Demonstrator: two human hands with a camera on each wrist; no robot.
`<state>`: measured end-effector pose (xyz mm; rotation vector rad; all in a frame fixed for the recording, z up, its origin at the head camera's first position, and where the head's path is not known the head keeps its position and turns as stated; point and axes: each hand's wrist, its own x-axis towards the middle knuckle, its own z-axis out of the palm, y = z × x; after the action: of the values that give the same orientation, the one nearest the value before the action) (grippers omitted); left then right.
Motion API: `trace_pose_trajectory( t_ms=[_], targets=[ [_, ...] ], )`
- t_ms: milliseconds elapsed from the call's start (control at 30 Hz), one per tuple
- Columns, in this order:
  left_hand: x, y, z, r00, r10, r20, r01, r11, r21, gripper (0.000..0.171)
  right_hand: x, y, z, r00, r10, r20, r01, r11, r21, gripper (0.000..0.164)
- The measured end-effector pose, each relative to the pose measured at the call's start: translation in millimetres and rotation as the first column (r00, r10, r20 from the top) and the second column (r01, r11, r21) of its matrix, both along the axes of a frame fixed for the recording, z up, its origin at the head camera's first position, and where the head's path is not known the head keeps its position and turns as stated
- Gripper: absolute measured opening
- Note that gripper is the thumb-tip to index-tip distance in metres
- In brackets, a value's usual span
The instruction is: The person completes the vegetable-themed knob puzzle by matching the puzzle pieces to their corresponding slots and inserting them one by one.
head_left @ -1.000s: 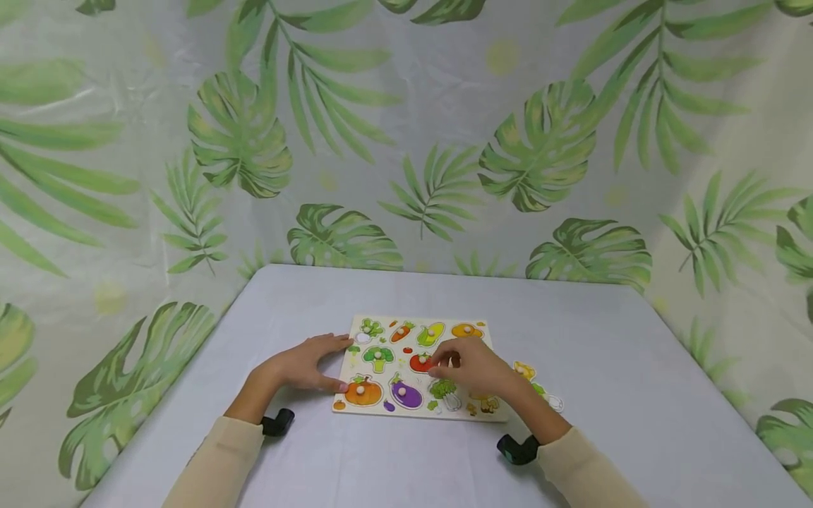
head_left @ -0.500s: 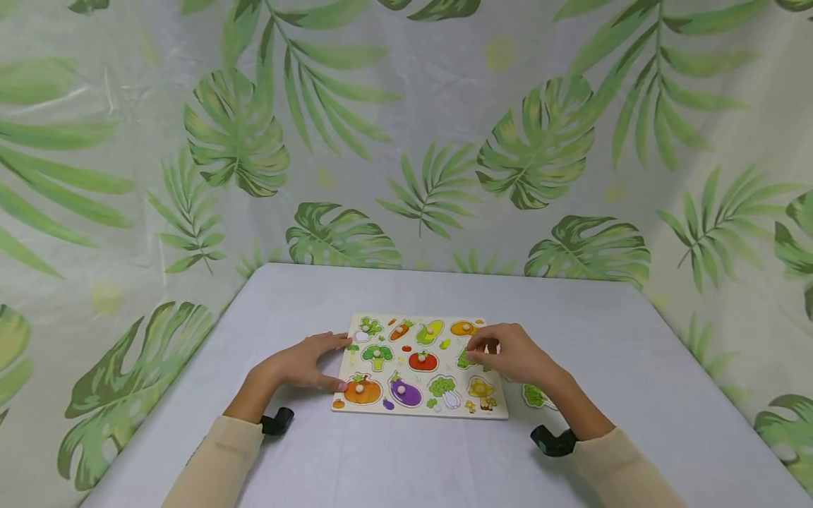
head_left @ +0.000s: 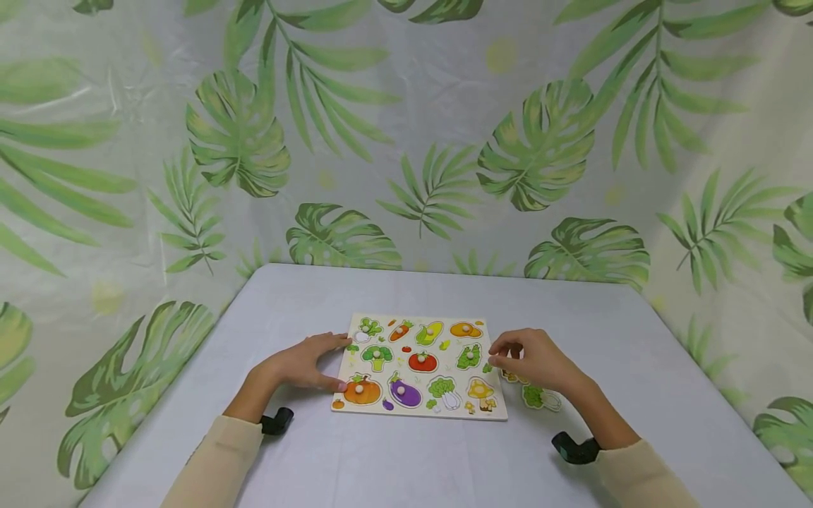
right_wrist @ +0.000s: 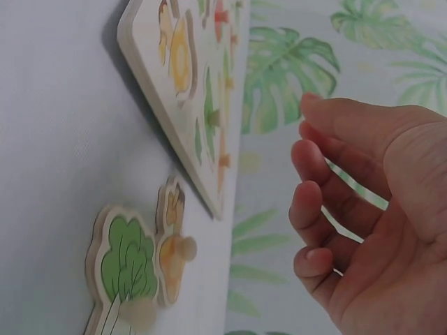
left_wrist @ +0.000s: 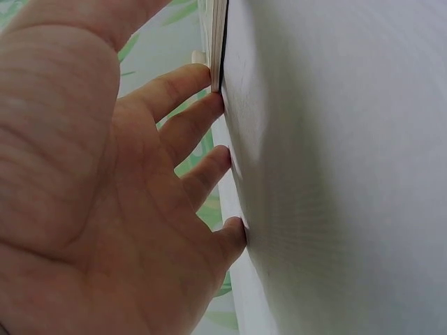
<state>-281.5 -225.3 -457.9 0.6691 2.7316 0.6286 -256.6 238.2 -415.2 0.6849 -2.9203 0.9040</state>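
A wooden peg puzzle board with vegetable pictures lies flat on the table. My left hand rests at its left side, fingers spread, thumb on the lower left corner; in the left wrist view, fingertips touch the board's edge. My right hand hovers just past the right edge, fingers loosely bent, and the right wrist view shows nothing between them. Below it lie two loose knobbed pieces, a bok choy piece and a mushroom piece. A green vegetable piece sits in the board near that hand.
Tomato, eggplant and pumpkin pieces with knobs sit in the board, among several others. Its bok choy and mushroom spots show no knobs. A white cloth covers the table; a leaf-patterned curtain stands behind.
My right hand has moved right, from beside the tomato, over the green vegetable piece, to beyond the board's right edge. The left hand and board have stayed in place.
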Motion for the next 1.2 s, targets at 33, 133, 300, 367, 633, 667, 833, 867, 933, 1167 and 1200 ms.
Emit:
trace_pose_trajectory(
  t_ms=[33, 133, 300, 367, 633, 667, 833, 867, 933, 1167, 1200],
  targets=[
    [-0.1, 0.0, -0.2, 1.000, -0.001, -0.002, 0.001, 1.000, 0.002, 0.095, 0.6, 2.4, 0.0, 1.000, -0.002, -0.001, 0.002, 1.000, 0.001, 0.007],
    [-0.3, 0.0, 0.0, 1.000, 0.000, -0.004, 0.000, 1.000, -0.001, 0.095, 2.7, 9.6, -0.1, 1.000, -0.016, 0.000, 0.016, 1.000, 0.007, 0.009],
    [-0.2, -0.2, 0.9, 1.000, -0.009, -0.009, 0.009, 1.000, 0.000, 0.094, 5.6, 20.8, -1.6, 0.999, -0.035, 0.008, 0.035, 0.999, 0.018, 0.009],
    [-0.5, -0.6, 1.1, 1.000, -0.011, -0.010, 0.011, 1.000, 0.003, 0.094, 6.4, 24.7, -2.9, 0.999, -0.043, 0.008, 0.043, 0.999, 0.023, 0.010],
    [-0.7, 0.0, 0.9, 1.000, -0.009, 0.000, 0.009, 1.000, -0.002, 0.095, 11.1, 42.9, -14.9, 0.997, -0.072, 0.020, 0.071, 0.997, 0.039, 0.014],
    [-0.4, 0.2, 1.4, 1.000, -0.009, 0.002, 0.009, 1.000, -0.004, 0.095, 11.7, 44.8, -15.7, 0.997, -0.076, 0.022, 0.075, 0.996, 0.043, 0.016],
    [0.8, 1.0, 3.4, 1.000, -0.012, -0.003, 0.012, 1.000, 0.005, 0.093, 14.5, 52.8, -17.9, 0.994, -0.104, 0.030, 0.102, 0.993, 0.051, 0.019],
    [1.0, 1.1, 3.5, 1.000, -0.011, -0.004, 0.011, 1.000, 0.008, 0.093, 15.1, 54.4, -18.3, 0.994, -0.108, 0.030, 0.106, 0.993, 0.052, 0.019],
    [1.0, 1.0, 3.1, 1.000, -0.011, -0.003, 0.011, 1.000, 0.010, 0.094, 16.7, 57.6, -19.1, 0.992, -0.117, 0.037, 0.115, 0.992, 0.050, 0.020],
    [0.2, 0.1, 1.3, 1.000, -0.003, 0.003, 0.003, 1.000, 0.008, 0.095, 21.7, 67.1, -24.5, 0.988, -0.135, 0.069, 0.133, 0.991, 0.030, 0.025],
    [0.3, 0.1, 1.1, 1.000, -0.002, 0.003, 0.002, 1.000, 0.009, 0.095, 22.0, 68.2, -25.2, 0.988, -0.135, 0.071, 0.133, 0.991, 0.029, 0.026]
  ],
)
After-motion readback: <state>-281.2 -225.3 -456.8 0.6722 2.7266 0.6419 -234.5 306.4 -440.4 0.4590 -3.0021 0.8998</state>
